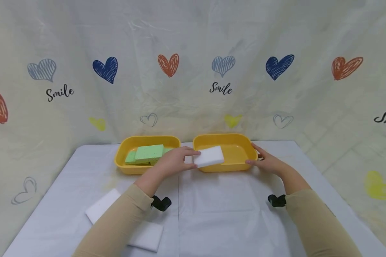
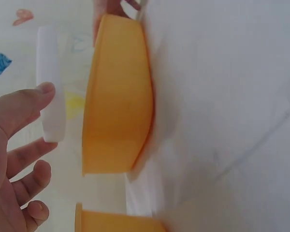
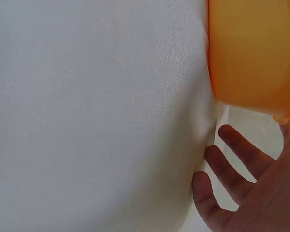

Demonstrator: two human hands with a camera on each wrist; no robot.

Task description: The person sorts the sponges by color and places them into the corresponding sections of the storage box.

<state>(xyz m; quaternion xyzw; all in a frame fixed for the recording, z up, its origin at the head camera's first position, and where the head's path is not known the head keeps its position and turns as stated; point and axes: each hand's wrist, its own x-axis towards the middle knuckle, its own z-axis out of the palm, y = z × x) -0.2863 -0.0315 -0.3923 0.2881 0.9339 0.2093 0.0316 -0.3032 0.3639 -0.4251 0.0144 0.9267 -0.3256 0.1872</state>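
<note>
My left hand [image 1: 175,159] pinches a white sponge block [image 1: 209,157] between thumb and fingers. In the head view the block, slightly tilted, overlaps the left part of the right-hand yellow tub [image 1: 234,167]. The left wrist view shows the block [image 2: 49,111] edge-on, with the thumb on one face and the lower fingers curled loosely. At the tub's right end is my right hand [image 1: 270,164], thumb and forefinger touching the rim. Its other fingers [image 3: 239,152] spread out beside the tub wall [image 3: 253,53] in the right wrist view.
Another yellow tub [image 1: 128,169] stands to the left with several green sponges [image 1: 149,153] inside. More white blocks [image 1: 146,236] lie at the table's front left, partly under my left sleeve [image 1: 122,217]. Behind the table [image 1: 218,210] hangs a heart-printed sheet [image 1: 193,107].
</note>
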